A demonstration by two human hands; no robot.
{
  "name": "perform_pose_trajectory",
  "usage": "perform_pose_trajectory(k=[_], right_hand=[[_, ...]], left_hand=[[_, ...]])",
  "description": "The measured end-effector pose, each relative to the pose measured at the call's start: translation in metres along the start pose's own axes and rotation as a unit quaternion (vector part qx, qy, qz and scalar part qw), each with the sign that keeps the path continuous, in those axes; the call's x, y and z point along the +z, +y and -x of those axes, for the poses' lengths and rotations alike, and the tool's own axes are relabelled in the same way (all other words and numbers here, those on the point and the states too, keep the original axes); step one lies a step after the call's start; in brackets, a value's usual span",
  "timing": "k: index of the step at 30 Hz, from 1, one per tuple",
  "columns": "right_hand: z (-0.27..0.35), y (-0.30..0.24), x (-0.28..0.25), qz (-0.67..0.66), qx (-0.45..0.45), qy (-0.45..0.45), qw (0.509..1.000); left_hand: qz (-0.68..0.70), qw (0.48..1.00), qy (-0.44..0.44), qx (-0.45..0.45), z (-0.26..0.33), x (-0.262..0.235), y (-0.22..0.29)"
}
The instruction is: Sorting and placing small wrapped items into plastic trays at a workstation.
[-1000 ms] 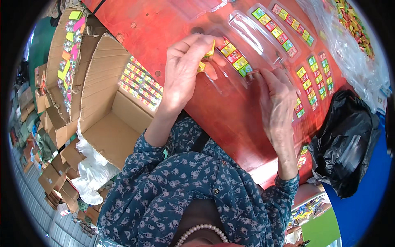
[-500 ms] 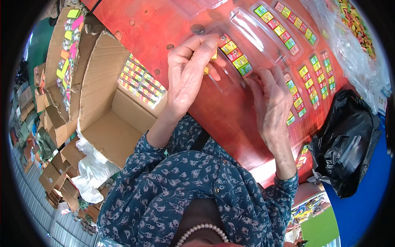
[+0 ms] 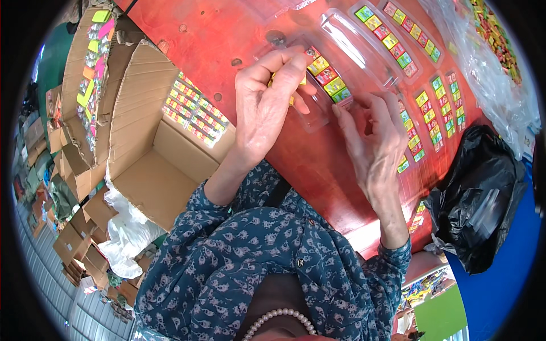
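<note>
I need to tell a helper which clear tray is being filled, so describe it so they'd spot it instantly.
On the red table, look between the left hand and right hand. The clear plastic tray there holds a short row of coloured blocks. Unlike the full strips lying to its right, it is only partly filled.
</note>
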State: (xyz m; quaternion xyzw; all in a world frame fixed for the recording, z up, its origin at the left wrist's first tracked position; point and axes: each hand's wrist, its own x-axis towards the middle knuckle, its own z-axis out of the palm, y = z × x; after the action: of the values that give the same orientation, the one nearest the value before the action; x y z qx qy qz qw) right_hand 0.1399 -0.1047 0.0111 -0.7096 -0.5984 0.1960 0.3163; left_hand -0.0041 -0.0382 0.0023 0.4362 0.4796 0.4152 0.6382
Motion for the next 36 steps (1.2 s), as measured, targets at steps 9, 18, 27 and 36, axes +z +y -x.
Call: perform_pose_trajectory(k=[9,18,27,36], right_hand=[[-0.002,-0.004,-0.005,0.176,-0.03,-0.064,0.982],[-0.01,-0.015,-0.018,0.125,-0.013,-0.056,0.99],[-0.007,-0.007,-0.012,0.182,0.011,-0.101,0.978],[-0.006,-0.006,-0.011,0.175,-0.014,-0.109,0.978]], left_hand=[[0.024,1.0,0.004,-0.004,0.002,0.003,0.001],[-0.016,1.0,-0.008,0.001,0.003,0.0,0.001],[0.027,0.999,-0.016,-0.007,0.002,0.001,0.001],[0.028,0.999,-0.005,-0.015,0.003,0.002,0.003]])
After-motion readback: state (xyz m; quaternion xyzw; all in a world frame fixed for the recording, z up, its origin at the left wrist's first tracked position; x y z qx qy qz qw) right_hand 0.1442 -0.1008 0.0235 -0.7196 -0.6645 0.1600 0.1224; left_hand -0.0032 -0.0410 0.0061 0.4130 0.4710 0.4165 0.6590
